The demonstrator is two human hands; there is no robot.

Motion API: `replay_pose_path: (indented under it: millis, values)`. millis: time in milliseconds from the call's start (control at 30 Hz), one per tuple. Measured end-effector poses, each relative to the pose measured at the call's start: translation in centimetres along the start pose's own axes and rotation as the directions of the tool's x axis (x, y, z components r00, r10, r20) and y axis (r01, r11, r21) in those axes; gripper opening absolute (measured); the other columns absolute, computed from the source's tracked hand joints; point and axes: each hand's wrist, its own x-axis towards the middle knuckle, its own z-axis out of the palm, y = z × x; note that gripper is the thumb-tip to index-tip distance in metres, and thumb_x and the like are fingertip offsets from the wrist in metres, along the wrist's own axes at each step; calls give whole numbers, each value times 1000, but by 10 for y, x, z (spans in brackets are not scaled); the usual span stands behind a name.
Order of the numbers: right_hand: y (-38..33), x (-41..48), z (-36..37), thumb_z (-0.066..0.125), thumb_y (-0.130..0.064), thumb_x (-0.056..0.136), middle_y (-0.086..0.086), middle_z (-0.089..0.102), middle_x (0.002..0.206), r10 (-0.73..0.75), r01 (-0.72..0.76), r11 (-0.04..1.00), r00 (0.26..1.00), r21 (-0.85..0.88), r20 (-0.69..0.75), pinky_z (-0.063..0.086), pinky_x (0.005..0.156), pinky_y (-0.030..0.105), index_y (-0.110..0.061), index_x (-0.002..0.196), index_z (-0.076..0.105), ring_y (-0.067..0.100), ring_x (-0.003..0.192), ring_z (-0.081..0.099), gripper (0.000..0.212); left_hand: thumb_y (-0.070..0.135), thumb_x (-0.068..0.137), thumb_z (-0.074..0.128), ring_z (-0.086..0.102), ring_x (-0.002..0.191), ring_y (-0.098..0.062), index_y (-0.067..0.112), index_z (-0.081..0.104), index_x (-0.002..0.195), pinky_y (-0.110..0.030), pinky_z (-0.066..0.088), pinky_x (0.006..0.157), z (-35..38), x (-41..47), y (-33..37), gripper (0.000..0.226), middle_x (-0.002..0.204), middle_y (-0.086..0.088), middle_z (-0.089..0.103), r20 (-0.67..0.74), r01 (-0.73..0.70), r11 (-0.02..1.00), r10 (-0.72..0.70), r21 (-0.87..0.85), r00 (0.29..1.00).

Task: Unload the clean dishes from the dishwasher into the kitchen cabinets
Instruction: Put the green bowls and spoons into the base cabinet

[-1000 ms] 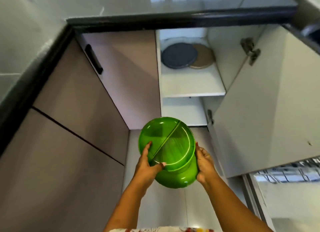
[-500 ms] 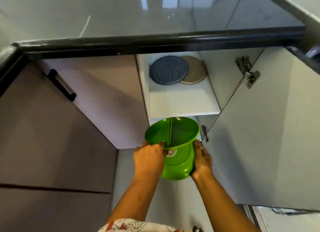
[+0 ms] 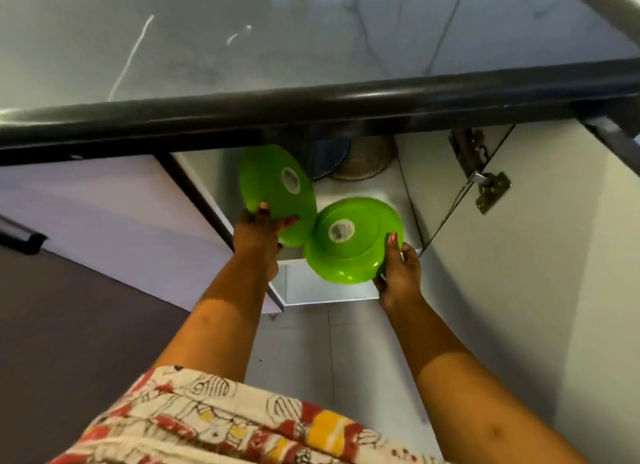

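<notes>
Two green plastic plates are held apart at the mouth of an open lower cabinet. My left hand (image 3: 258, 229) grips the lower rim of the left green plate (image 3: 277, 190), which is tilted on edge with its underside and round sticker toward me, partly inside the cabinet. My right hand (image 3: 398, 269) grips the right rim of the right green plate (image 3: 349, 242), underside also facing me, in front of the white shelf (image 3: 353, 190). The two plates touch or nearly touch at their edges.
A dark round plate (image 3: 329, 158) and a tan round plate (image 3: 367, 162) lie at the back of the shelf, half hidden under the black counter edge (image 3: 311, 110). The open white cabinet door (image 3: 519, 255) with its hinge (image 3: 485, 176) stands at right. A closed cabinet front is at left.
The stacked green plates were separated, one into each hand. Both hands moved up and forward to the cabinet shelf, and the camera tipped closer under the counter.
</notes>
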Motion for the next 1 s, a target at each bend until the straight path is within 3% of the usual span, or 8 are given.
replay_pose_path:
  millis: [100,167,300,433,533,600,767,1000]
  values:
    - [-11,23,9,53,-35,95,3,57,111,26,-29,998,998,61,57,52,66,30,-24,93,49,19,95,56,12,23,102,31,59,80,-10,13,44,131,-22,51,61,8,18,-13,33,128,-10,57,10,39,992,-38,-118,999]
    - [-15,37,17,50,-34,97,4,52,123,46,-57,992,994,114,95,52,67,32,-25,111,46,24,104,54,17,26,103,30,63,96,-18,8,36,140,-26,49,74,15,30,-17,42,133,-12,55,3,69,984,-70,-165,998]
    - [-22,63,39,49,-27,98,6,45,139,66,-103,967,985,235,161,52,69,37,-26,134,37,28,111,51,38,30,103,32,58,116,-23,18,28,142,-35,55,79,30,55,-20,41,123,-15,59,40,161,916,-158,-368,987]
    - [-28,89,54,45,-24,100,10,42,144,52,-113,938,980,327,190,52,73,43,-30,141,31,35,118,51,44,24,102,37,57,104,-26,13,29,142,-44,48,90,46,69,-26,42,87,-12,59,51,159,860,-154,-485,987]
    - [-31,100,65,43,-22,101,13,40,146,34,-113,915,978,387,206,47,82,53,-30,140,28,41,125,47,43,24,100,40,55,111,-30,9,32,140,-50,45,98,50,79,-28,44,85,-14,54,40,164,815,-171,-556,984]
    - [-31,103,70,41,-23,101,14,40,145,27,-99,916,982,390,186,48,81,54,-30,139,27,42,124,48,41,20,100,40,59,97,-27,10,36,139,-53,39,104,55,88,-28,40,82,-14,51,40,177,796,-189,-579,981]
    - [-24,106,71,39,-24,102,17,39,143,75,-123,929,986,350,148,51,66,53,-27,139,26,44,120,50,40,22,101,39,46,62,-13,6,51,101,-52,39,103,58,118,-37,20,67,-7,42,108,227,708,-210,-669,972]
    - [-12,100,56,38,-22,102,17,39,144,58,-153,868,976,473,210,44,80,61,-29,142,24,46,122,48,43,23,101,37,39,50,-10,7,46,72,-45,44,101,62,146,-42,34,31,0,38,164,276,658,-228,-701,960]
